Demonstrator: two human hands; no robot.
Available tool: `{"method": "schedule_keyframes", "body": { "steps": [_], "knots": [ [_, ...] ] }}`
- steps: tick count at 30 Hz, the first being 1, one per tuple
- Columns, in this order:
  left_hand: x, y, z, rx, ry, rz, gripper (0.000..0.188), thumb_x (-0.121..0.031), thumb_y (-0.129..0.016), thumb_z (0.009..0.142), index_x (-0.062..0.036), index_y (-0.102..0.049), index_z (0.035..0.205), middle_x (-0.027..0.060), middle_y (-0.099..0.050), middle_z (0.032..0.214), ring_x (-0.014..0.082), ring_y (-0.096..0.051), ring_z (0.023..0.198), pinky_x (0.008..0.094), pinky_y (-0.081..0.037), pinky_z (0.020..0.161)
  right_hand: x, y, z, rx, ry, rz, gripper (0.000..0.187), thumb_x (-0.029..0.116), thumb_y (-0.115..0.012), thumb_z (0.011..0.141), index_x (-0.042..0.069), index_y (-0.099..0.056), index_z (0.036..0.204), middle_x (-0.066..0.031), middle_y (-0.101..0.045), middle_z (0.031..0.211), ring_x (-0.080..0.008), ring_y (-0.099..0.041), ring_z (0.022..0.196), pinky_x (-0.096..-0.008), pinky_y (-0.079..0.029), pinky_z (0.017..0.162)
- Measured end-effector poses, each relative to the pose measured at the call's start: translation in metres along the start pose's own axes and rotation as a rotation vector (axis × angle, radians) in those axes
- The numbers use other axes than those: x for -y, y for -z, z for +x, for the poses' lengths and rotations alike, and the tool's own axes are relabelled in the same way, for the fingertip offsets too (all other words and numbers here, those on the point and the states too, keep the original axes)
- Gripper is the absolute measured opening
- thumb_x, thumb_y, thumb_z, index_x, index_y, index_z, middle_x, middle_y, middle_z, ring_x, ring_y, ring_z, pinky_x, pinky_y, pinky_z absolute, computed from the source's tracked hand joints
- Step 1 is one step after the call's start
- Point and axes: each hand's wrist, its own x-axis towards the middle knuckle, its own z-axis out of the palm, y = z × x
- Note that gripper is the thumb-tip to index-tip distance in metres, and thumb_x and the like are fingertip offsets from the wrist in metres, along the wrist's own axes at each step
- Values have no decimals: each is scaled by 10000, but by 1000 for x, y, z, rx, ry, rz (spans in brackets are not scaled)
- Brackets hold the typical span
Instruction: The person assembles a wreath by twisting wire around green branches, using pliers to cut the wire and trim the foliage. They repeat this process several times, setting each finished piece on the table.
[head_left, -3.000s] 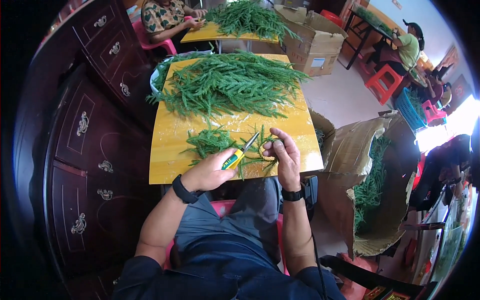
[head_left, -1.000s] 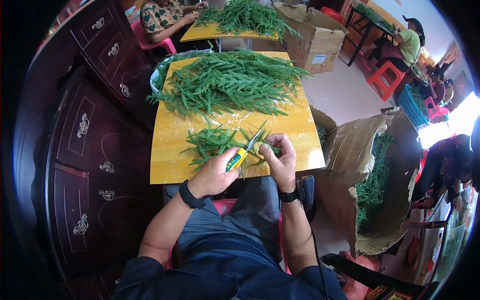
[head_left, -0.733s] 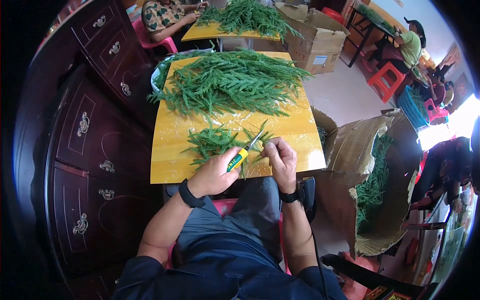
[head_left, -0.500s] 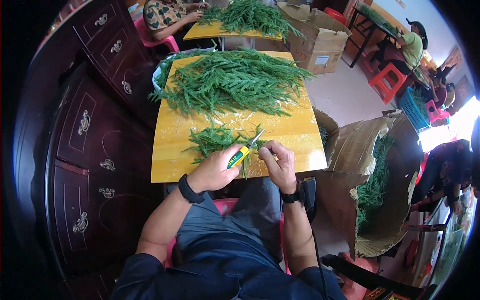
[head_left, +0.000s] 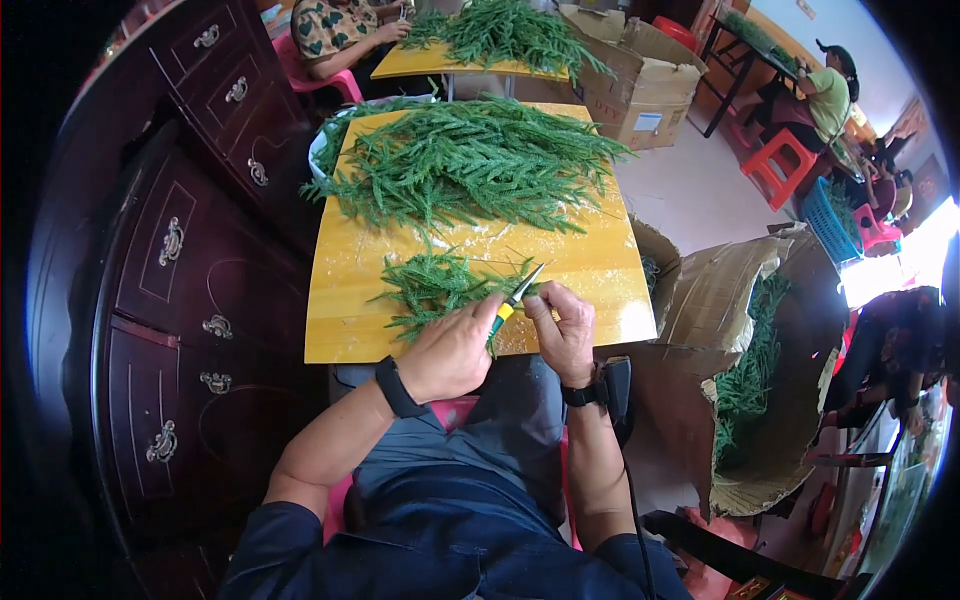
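The left hand [head_left: 450, 350] is curled around yellow-handled snips [head_left: 510, 303] at the near edge of the glossy wooden table [head_left: 340, 300]. The right hand [head_left: 565, 330] pinches a feathery green sprig [head_left: 532, 290] against the blades. A small heap of needle-like cuttings [head_left: 435, 285] lies just left.

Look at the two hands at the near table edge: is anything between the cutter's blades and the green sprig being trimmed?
Nothing visible. The left hand grips the yellow-handled cutter, whose tip meets the green sprig pinched by the right hand.

A shared workroom: green sprigs [head_left: 470, 160] piled on tables, cardboard boxes [head_left: 625, 75].
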Motion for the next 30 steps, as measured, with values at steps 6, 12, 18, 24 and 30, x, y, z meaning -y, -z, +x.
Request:
{"method": "schedule_keyframes", "body": {
  "steps": [6,12,18,24,30],
  "knots": [
    [-9,-2,2,-91,-8,71,635,8,-519,792,23,-361,1406,290,-610,1153,433,-606,1064,474,-487,909,-1,-1,-1,-38,-61,119,122,85,-649,907,1,-621,823,-125,-606,693,-223,-611,623,-313,-466,588],
    [4,17,17,5,66,-206,588,-22,-537,792,33,-416,1365,277,-635,1078,442,-617,1007,474,-494,866,3,4,-1,-45,1,129,102,61,-640,912,-4,-629,833,-124,-614,701,-220,-623,641,-311,-475,602],
    [0,17,20,17,8,-115,560,-41,-539,790,32,-453,1339,283,-633,1063,447,-617,993,477,-496,855,6,4,1,-55,19,64,80,44,-647,899,-4,-631,837,-131,-615,706,-252,-630,650,-319,-479,607],
    [-2,13,20,43,-23,-57,552,-12,-524,789,54,-440,1330,299,-607,1116,449,-595,1046,482,-477,915,4,3,1,-85,58,1,97,45,-661,883,-3,-617,810,-137,-602,702,-266,-623,643,-327,-470,596],
    [-15,-4,17,-43,-7,57,550,2,-518,791,72,-425,1329,312,-585,1163,445,-580,1084,478,-459,965,1,5,0,-98,6,8,134,51,-656,889,-2,-599,780,-125,-603,685,-231,-612,627,-322,-459,588]
  ]
}}
